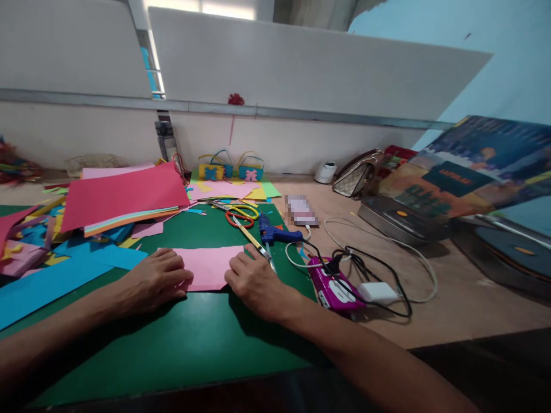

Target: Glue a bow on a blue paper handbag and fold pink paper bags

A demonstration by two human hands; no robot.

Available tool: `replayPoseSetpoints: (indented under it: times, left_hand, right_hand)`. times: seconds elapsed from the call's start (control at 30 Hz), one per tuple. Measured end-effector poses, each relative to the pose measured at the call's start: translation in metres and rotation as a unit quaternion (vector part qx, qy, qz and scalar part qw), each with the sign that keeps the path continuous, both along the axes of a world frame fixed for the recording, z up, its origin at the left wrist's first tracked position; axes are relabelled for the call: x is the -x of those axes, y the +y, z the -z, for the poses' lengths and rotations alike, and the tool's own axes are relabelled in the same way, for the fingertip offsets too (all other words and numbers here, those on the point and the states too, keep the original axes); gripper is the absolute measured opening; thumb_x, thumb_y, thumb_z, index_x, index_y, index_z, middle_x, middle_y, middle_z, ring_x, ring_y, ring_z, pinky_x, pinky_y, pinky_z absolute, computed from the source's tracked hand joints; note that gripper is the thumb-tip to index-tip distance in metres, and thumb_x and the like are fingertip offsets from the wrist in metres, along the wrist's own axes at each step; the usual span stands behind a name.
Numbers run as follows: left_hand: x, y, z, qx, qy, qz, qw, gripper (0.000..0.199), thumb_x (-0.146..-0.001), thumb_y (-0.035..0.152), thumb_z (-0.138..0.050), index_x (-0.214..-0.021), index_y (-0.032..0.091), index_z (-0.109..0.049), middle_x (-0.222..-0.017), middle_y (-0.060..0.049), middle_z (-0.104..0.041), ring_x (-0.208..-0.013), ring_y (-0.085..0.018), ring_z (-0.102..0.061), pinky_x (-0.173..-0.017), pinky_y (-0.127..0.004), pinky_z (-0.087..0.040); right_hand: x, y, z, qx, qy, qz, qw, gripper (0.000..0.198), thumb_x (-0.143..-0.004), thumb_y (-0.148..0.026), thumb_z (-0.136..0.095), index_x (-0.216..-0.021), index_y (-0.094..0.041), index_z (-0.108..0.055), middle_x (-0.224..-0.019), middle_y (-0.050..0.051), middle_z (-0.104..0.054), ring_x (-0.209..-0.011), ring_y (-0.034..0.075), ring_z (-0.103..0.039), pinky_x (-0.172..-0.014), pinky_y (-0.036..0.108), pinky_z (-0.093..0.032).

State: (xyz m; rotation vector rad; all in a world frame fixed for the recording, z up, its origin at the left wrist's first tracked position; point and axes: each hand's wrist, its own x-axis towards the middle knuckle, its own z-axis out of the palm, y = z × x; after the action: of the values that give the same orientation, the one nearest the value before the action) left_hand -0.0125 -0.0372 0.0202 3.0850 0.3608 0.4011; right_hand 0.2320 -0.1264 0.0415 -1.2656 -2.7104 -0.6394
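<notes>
A pink sheet of paper (pixel 209 267) lies on a green cutting mat (pixel 193 344), its near edge looking folded or creased. My left hand (pixel 161 275) is at its left end, the curled fingers pressing on the paper. At the right end my right hand (pixel 253 281) grips the near corner with bent fingers; the fingertips are partly hidden. Just beyond the right hand lie a cutter knife (pixel 249 234), a blue glue gun (pixel 279 232), scissors with red handles (pixel 240 219) and scissors with yellow handles (pixel 247 210).
Coloured sheets (pixel 124 195) are stacked at the left above blue paper strips (pixel 73 275) and scraps. Small paper bags (pixel 251 173) stand at the back. On the right are a purple extension socket (pixel 333 287), tangled cables, a white adapter (pixel 379 292), a phone (pixel 301 210) and dark metal tins (pixel 400 218).
</notes>
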Motion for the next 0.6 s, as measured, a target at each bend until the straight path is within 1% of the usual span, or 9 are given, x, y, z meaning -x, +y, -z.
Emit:
replayPoseSetpoints:
  times: [0.07,0.13,0.23,0.33,0.43,0.53,0.6]
  left_hand:
    - [0.0019,0.0021,0.0006,-0.032,-0.007,0.007,0.999,0.018,-0.093,0.030,-0.047,-0.094,0.019,-0.061,-0.078,-0.002,-0.058,-0.073,-0.016,-0.051,-0.075,-0.031,-0.036]
    - [0.0039,0.0034,0.0022,-0.068,-0.020,0.001,0.997,0.022,-0.096,0.025,-0.041,-0.089,0.018,-0.061,-0.073,-0.002,-0.057,-0.070,-0.016,-0.050,-0.074,-0.031,-0.036]
    - [0.0065,0.0039,0.0053,-0.112,-0.026,-0.013,0.993,0.034,-0.097,0.017,-0.032,-0.075,0.017,-0.057,-0.065,-0.001,-0.053,-0.063,-0.016,-0.045,-0.068,-0.031,-0.034]
    - [0.0072,0.0034,0.0075,-0.129,-0.024,-0.017,0.991,0.035,-0.097,0.016,-0.032,-0.069,0.017,-0.053,-0.063,-0.002,-0.051,-0.060,-0.016,-0.043,-0.062,-0.029,-0.033]
    - [0.0061,0.0017,0.0088,-0.121,-0.042,-0.015,0.992,0.030,-0.095,0.013,-0.033,-0.074,0.016,-0.054,-0.073,-0.004,-0.058,-0.065,-0.016,-0.047,-0.062,-0.029,-0.036]
    - [0.0056,-0.0019,0.0094,-0.127,-0.087,-0.016,0.988,0.024,-0.092,0.008,-0.033,-0.084,0.015,-0.055,-0.086,-0.008,-0.062,-0.076,-0.018,-0.052,-0.068,-0.030,-0.041]
    - [0.0067,-0.0051,0.0096,-0.126,-0.104,-0.020,0.986,0.023,-0.090,0.005,-0.033,-0.089,0.014,-0.054,-0.091,-0.009,-0.063,-0.081,-0.019,-0.054,-0.072,-0.031,-0.043]
  right_hand:
    - [-0.0015,-0.0004,-0.0024,-0.050,0.010,0.017,0.999,0.019,-0.088,-0.010,-0.044,-0.077,-0.015,-0.059,-0.072,0.005,-0.057,-0.071,0.020,-0.049,-0.080,0.041,-0.034]
    - [-0.0037,-0.0007,-0.0049,-0.076,0.017,0.035,0.996,0.023,-0.088,-0.009,-0.041,-0.076,-0.015,-0.059,-0.070,0.006,-0.056,-0.068,0.020,-0.048,-0.075,0.038,-0.034]
    - [-0.0065,-0.0006,-0.0069,-0.082,0.017,0.054,0.995,0.024,-0.088,-0.006,-0.038,-0.078,-0.014,-0.059,-0.070,0.007,-0.056,-0.067,0.020,-0.048,-0.067,0.035,-0.033]
    - [-0.0067,0.0000,-0.0060,-0.070,0.011,0.057,0.996,0.020,-0.086,-0.006,-0.042,-0.078,-0.013,-0.058,-0.071,0.008,-0.057,-0.066,0.019,-0.048,-0.061,0.032,-0.032]
    - [-0.0050,0.0011,-0.0040,-0.052,-0.001,0.049,0.997,0.017,-0.085,-0.006,-0.045,-0.077,-0.014,-0.057,-0.073,0.007,-0.059,-0.066,0.019,-0.050,-0.060,0.031,-0.033]
    - [-0.0031,0.0019,-0.0025,-0.035,-0.014,0.039,0.999,0.017,-0.085,-0.007,-0.046,-0.074,-0.015,-0.056,-0.072,0.007,-0.059,-0.068,0.019,-0.051,-0.066,0.034,-0.035]
    - [-0.0027,0.0019,-0.0021,-0.028,-0.017,0.041,0.999,0.018,-0.085,-0.007,-0.045,-0.072,-0.015,-0.055,-0.071,0.007,-0.059,-0.067,0.019,-0.052,-0.068,0.035,-0.036]
